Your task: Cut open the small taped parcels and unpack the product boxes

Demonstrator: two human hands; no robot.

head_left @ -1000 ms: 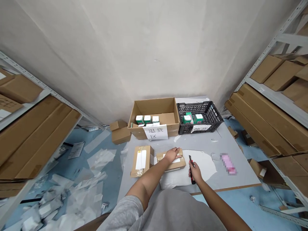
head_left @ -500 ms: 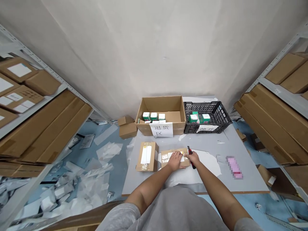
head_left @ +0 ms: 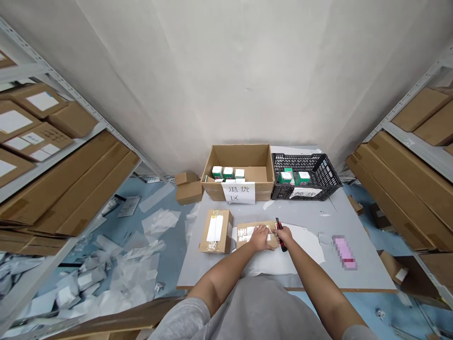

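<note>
My left hand (head_left: 260, 238) lies flat on a small cardboard parcel (head_left: 245, 233), which has a white label and clear tape. My right hand (head_left: 286, 235) grips a black and red utility knife (head_left: 282, 244) at the parcel's right end. The knife's tip is partly hidden by my fingers, and I cannot tell if it touches the tape. The parcel rests on a white sheet of packing material (head_left: 300, 243). Left of it lies a second taped cardboard parcel (head_left: 215, 231), apart from both hands.
A grey table (head_left: 311, 267) holds an open carton (head_left: 239, 160) of small green-and-white boxes and a black plastic crate (head_left: 306, 170), both with paper signs. A blurred pink object (head_left: 344, 252) lies right. Loaded metal shelves stand on both sides; white scraps litter the floor.
My right hand has moved left with the knife, from beside the parcel to its right end. My left hand has shifted slightly on the parcel, and the whole view has shifted.
</note>
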